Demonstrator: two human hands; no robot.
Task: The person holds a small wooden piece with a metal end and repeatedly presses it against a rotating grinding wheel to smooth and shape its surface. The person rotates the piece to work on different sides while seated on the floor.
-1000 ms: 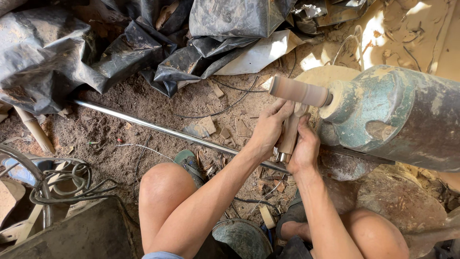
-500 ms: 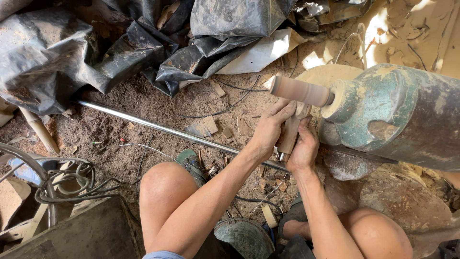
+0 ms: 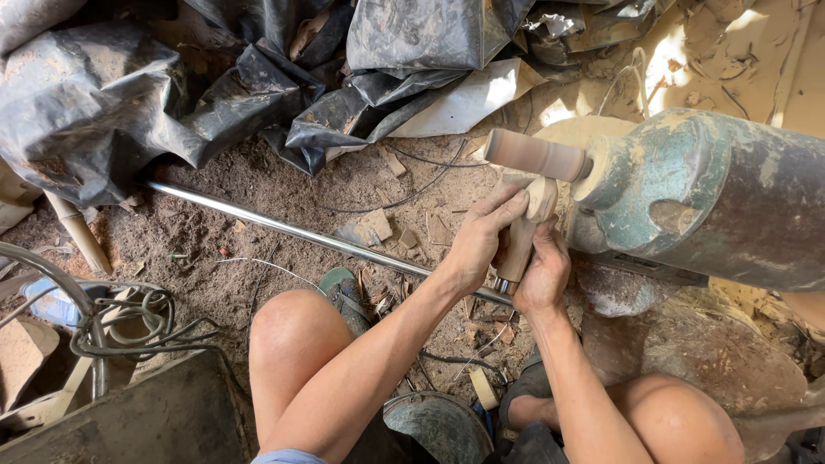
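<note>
Far left: a coil of grey cable point(image 3: 129, 322) lies on the dirt beside a bent pipe, with a dark box point(image 3: 129, 421) at the lower edge. Above these, crumpled black plastic sheeting point(image 3: 112, 94) covers the back of the work area.

Centre left: a long shiny metal rod point(image 3: 284, 230) runs on a slant across the sawdust-strewn ground point(image 3: 258, 189), from under the sheeting towards the hands. Small wood offcuts point(image 3: 371, 225) lie scattered near it. The person's bare knee point(image 3: 288, 331) sits below, with a sandal point(image 3: 344, 288) just beside it.

Centre: the left hand point(image 3: 477, 245) is curled around a pale wooden piece point(image 3: 524, 228), fingers over its upper end. The right hand point(image 3: 543, 275) is closed on the lower part of the same piece, from beneath. The piece is held just under the round wooden spindle point(image 3: 537, 155), touching or very nearly touching it; which cannot be told.

Right: the spindle sticks out of a large green, dust-caked motor point(image 3: 713, 189).

State of work: the wooden piece looks partly shaped, smooth and rounded at the top, and both hands are on it at the spindle, so the shaping appears under way, not finished. Whether the spindle is turning cannot be told.
</note>
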